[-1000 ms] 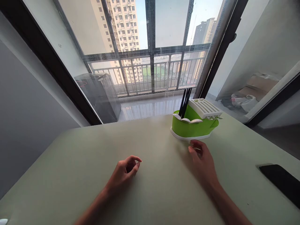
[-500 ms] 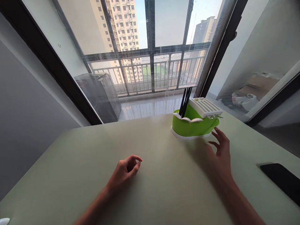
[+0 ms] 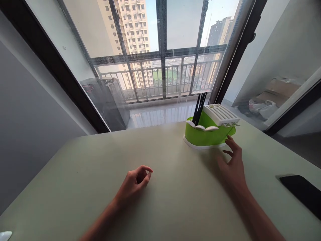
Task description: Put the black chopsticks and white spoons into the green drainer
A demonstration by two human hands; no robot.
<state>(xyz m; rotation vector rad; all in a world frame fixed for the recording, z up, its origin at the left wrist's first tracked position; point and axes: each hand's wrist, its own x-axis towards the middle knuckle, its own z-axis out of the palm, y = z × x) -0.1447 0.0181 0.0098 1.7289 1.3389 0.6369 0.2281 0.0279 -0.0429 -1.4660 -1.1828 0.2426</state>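
Observation:
On the pale table stands a green and white kitchen utensil holder, with a slotted white top at its right. Several thin black sticks that look like chopsticks lean upright in its open part. My right hand is close to the holder's near right side, fingers apart and holding nothing; whether a fingertip touches the holder I cannot tell. My left hand rests over the table's middle, well apart from the holder. Its fingers are curled, with thumb and index tips brought together and nothing visible between them.
A flat black object lies on the table at the right. A small white item shows at the lower left corner. Past the table's far edge are a glass door and a balcony with a grey cabinet.
My right hand has shifted slightly to the left, its fingers still apart by the holder. My left hand keeps its curled pose. The holder stays where it was.

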